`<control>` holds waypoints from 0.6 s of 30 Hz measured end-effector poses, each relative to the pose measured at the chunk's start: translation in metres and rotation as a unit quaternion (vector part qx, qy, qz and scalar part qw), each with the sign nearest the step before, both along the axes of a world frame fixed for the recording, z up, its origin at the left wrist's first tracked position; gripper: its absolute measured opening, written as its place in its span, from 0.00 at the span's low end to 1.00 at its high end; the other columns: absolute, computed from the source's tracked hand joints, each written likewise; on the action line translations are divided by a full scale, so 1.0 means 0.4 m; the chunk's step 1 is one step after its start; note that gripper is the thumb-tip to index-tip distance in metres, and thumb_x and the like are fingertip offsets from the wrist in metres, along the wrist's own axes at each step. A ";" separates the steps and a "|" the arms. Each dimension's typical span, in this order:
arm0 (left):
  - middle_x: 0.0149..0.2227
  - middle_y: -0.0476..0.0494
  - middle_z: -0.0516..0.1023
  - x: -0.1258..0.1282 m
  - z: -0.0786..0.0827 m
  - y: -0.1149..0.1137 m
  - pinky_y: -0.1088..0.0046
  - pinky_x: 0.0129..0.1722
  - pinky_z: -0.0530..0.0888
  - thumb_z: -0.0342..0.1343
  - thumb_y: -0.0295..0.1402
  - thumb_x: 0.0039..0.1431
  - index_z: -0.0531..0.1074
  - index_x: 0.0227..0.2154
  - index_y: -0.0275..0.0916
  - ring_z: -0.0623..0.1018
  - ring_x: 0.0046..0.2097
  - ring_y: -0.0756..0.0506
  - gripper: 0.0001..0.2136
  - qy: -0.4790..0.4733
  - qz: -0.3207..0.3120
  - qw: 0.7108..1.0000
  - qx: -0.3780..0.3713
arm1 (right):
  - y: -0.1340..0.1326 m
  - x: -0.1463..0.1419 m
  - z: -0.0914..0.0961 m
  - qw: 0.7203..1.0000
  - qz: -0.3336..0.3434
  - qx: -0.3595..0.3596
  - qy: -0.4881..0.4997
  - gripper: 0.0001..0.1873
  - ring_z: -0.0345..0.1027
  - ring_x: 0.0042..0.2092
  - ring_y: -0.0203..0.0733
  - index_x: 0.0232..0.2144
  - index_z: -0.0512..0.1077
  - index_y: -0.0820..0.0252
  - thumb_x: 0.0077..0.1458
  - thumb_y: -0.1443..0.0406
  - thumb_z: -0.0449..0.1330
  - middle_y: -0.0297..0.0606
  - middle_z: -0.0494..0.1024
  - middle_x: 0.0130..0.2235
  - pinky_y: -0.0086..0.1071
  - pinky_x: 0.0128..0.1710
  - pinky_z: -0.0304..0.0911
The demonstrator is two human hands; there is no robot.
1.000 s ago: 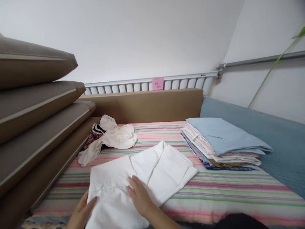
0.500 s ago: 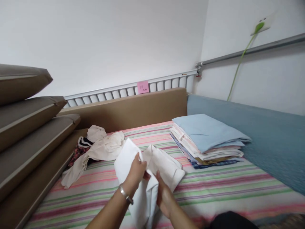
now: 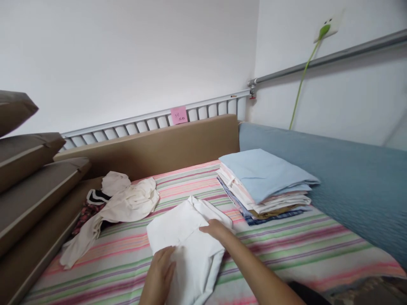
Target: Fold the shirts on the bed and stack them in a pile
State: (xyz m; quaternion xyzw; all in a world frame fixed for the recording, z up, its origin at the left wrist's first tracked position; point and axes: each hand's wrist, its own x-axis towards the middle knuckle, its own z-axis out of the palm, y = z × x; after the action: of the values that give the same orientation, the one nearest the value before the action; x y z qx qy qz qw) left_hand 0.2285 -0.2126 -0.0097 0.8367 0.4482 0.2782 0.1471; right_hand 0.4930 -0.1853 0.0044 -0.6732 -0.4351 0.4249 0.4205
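So both hands are lying flat on a folded white cloth [image 3: 186, 241] in the middle of the striped bed [image 3: 286, 250]. The left hand [image 3: 160, 271] presses its near edge and the right hand [image 3: 216, 228] rests on the far right corner. Fingers are spread out, so the grip is wide open on both, just palms down. A neat stack of folded laundry [image 3: 263, 182] sits near on the right, and a crumpled pile of clothes [image 3: 121, 203] lies to the left, beside brown cushions [image 3: 32, 182].

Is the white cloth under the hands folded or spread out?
Folded: the plain white cloth lies doubled into a compact layered bundle, left hand and right hand flat on it.
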 end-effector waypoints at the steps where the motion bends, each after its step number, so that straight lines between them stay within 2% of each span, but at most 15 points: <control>1: 0.51 0.38 0.73 -0.031 -0.025 0.000 0.59 0.53 0.70 0.50 0.38 0.59 0.70 0.50 0.41 0.71 0.53 0.40 0.17 0.026 0.006 0.998 0.054 | 0.014 -0.010 0.007 0.999 0.008 -0.013 -0.046 0.13 0.71 0.44 0.55 0.30 0.76 0.61 0.36 0.65 0.65 0.46 0.79 0.35 0.39 0.42 0.63; 4: 0.54 0.40 0.71 -0.060 -0.081 0.003 0.61 0.48 0.74 0.52 0.38 0.58 0.67 0.53 0.44 0.70 0.55 0.38 0.19 0.089 -0.003 0.974 0.206 | 0.047 -0.025 0.041 0.987 0.037 -0.019 -0.158 0.15 0.66 0.50 0.54 0.34 0.75 0.64 0.39 0.69 0.62 0.49 0.77 0.43 0.37 0.48 0.58; 5: 0.56 0.41 0.69 -0.050 -0.089 0.002 0.60 0.47 0.75 0.53 0.38 0.57 0.66 0.54 0.46 0.68 0.56 0.37 0.20 0.110 -0.005 0.965 0.237 | 0.056 -0.018 0.055 0.982 0.049 -0.013 -0.182 0.15 0.66 0.50 0.52 0.36 0.75 0.63 0.41 0.69 0.61 0.47 0.77 0.44 0.35 0.48 0.57; 7: 0.59 0.42 0.65 -0.007 -0.087 -0.003 0.56 0.48 0.74 0.53 0.36 0.57 0.63 0.56 0.48 0.66 0.58 0.35 0.22 0.153 -0.004 0.955 0.255 | 0.072 0.015 0.079 0.973 0.071 -0.003 -0.219 0.14 0.68 0.48 0.46 0.38 0.75 0.60 0.45 0.67 0.59 0.42 0.77 0.44 0.31 0.47 0.58; 9: 0.60 0.43 0.62 0.050 -0.068 -0.010 0.51 0.50 0.72 0.53 0.35 0.58 0.60 0.57 0.51 0.63 0.60 0.34 0.23 0.186 -0.016 0.956 0.226 | 0.087 0.067 0.090 0.965 0.080 -0.004 -0.249 0.13 0.68 0.47 0.43 0.39 0.74 0.58 0.49 0.66 0.56 0.38 0.77 0.44 0.29 0.45 0.58; 13: 0.61 0.44 0.61 0.140 -0.040 -0.019 0.46 0.53 0.67 0.53 0.38 0.58 0.62 0.56 0.50 0.61 0.61 0.34 0.22 0.197 -0.090 0.970 0.114 | 0.102 0.162 0.060 0.947 0.062 -0.057 -0.311 0.14 0.68 0.48 0.46 0.40 0.73 0.65 0.50 0.69 0.55 0.46 0.76 0.46 0.34 0.46 0.58; 16: 0.59 0.43 0.65 0.146 -0.049 -0.005 0.47 0.55 0.65 0.51 0.38 0.59 0.64 0.55 0.49 0.64 0.59 0.37 0.20 0.130 -0.114 0.983 0.059 | 0.105 0.190 0.022 0.936 0.058 -0.086 -0.336 0.13 0.68 0.47 0.46 0.39 0.73 0.65 0.49 0.69 0.57 0.47 0.76 0.45 0.36 0.46 0.58; 18: 0.58 0.43 0.66 0.123 -0.057 0.025 0.51 0.58 0.63 0.50 0.36 0.60 0.63 0.55 0.48 0.64 0.60 0.40 0.19 0.037 -0.073 0.996 0.041 | 0.108 0.197 0.005 0.934 0.058 -0.083 -0.342 0.12 0.68 0.48 0.45 0.38 0.73 0.63 0.48 0.68 0.57 0.46 0.76 0.45 0.35 0.47 0.57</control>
State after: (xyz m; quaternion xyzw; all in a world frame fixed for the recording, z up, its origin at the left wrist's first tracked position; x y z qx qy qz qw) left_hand 0.2779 -0.2027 -0.0323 0.8823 0.3792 0.2537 0.1155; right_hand 0.5717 -0.1422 0.0063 -0.7839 -0.5541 0.2271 0.1641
